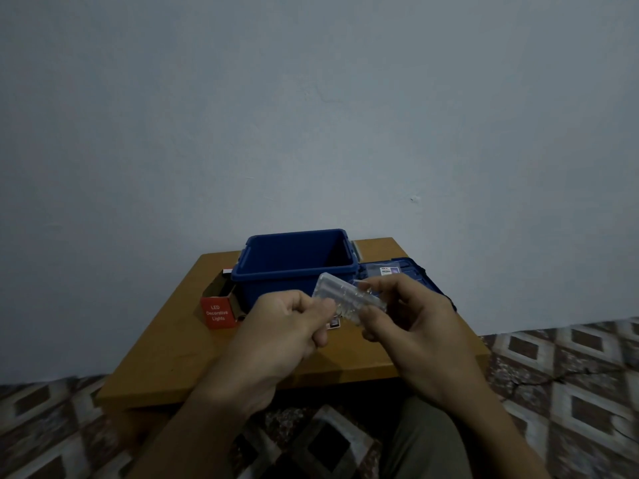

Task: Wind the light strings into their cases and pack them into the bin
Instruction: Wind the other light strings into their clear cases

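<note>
Got a low wooden table parked on patterned floor, back edge at the wall. On top: open blue bin toward the back, red box marked "LED Decorative Lights" just left of it, blue lid flat on the right, small printed card mid-table, mostly hidden.

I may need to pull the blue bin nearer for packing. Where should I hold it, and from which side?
Probably by the near long rim of the blue bin, coming from the front and above: it stands open and the rim overhangs the wall. The red box crowds its left end, the lid its right.
</note>
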`<state>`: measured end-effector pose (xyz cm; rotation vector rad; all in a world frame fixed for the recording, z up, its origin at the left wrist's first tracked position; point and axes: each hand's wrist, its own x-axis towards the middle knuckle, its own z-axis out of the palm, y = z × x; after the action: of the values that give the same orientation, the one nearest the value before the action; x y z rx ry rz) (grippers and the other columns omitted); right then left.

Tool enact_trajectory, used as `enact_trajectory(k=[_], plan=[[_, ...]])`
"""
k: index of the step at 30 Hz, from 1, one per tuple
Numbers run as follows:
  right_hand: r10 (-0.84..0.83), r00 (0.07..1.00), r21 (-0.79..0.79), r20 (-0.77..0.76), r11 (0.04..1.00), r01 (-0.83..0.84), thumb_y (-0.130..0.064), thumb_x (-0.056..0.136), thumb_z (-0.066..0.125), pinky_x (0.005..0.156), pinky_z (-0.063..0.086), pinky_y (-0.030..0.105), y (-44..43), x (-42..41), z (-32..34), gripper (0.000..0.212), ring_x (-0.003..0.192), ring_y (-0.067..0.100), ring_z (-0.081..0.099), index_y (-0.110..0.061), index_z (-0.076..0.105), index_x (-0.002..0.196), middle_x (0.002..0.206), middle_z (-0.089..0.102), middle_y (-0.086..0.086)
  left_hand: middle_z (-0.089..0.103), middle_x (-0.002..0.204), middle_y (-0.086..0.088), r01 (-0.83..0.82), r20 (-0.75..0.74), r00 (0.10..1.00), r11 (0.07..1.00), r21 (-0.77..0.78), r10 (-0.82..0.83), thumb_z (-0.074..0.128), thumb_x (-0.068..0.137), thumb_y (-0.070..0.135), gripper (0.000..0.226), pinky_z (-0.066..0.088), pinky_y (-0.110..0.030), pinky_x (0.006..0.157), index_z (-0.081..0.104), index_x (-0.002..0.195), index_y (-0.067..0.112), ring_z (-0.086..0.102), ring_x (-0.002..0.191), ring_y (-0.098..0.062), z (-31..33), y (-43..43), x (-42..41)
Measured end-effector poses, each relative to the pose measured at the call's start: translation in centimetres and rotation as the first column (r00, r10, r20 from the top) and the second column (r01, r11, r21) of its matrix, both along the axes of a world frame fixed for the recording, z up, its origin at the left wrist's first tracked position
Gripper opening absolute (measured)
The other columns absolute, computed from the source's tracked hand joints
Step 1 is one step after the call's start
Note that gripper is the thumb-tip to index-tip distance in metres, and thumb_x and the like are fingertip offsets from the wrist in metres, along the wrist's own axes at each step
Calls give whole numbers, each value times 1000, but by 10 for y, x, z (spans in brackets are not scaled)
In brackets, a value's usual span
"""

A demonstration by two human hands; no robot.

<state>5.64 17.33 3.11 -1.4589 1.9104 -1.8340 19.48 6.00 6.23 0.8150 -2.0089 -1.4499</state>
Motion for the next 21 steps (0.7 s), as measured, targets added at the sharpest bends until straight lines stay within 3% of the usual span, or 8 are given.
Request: enact_trajectory(k=[2,6,11,13,17,21], plan=[[0,999,-22,40,1000,0,-23,87,68,68,59,48,-2,1,-1,19,75,21,69,-34,68,103,85,69,-7,54,62,-7,18,0,1000,1000,24,-18,61,96,37,38,32,-23,45,66,85,0,38,44,-10,-2,-4,-2],[29,993,-82,115,996,-19,-16,90,69,69,61,38,-4,1,-1,19,73,21,71,-27,69,105,78,66,-4,51,60,-2,94,-59,994,991,94,-89,58,98,36,30,30,-21,43,65,88,9,35,41,-7,-2,-8,-3],[187,958,-99,220,981,-168,-8,93,66,66,56,26,3,-2,4,30,71,27,73,-24,66,118,74,64,4,46,60,-3,206,-202,962,974,92,-184,57,99,28,25,28,-19,43,67,103,6,31,42,-6,-4,-9,0],[247,932,-84,265,969,-233,-6,94,64,67,57,26,5,-3,6,37,71,29,73,-27,65,123,75,61,5,45,61,-4,235,-230,950,967,93,-209,56,99,26,26,28,-18,43,68,110,6,31,43,-6,-4,-9,2],[335,889,-98,311,942,-321,-4,94,62,72,60,36,6,-3,9,37,73,31,73,-26,67,124,85,58,24,45,63,-3,315,-254,925,944,94,-283,55,99,24,26,31,-18,46,69,119,16,34,46,-5,-3,-10,6],[370,853,-134,368,929,-345,-3,93,63,71,60,39,6,-4,9,32,71,34,71,-21,69,118,79,60,18,44,63,-3,348,-262,911,934,79,-317,53,100,22,26,32,-17,47,69,120,16,34,46,-4,-4,-11,7]])
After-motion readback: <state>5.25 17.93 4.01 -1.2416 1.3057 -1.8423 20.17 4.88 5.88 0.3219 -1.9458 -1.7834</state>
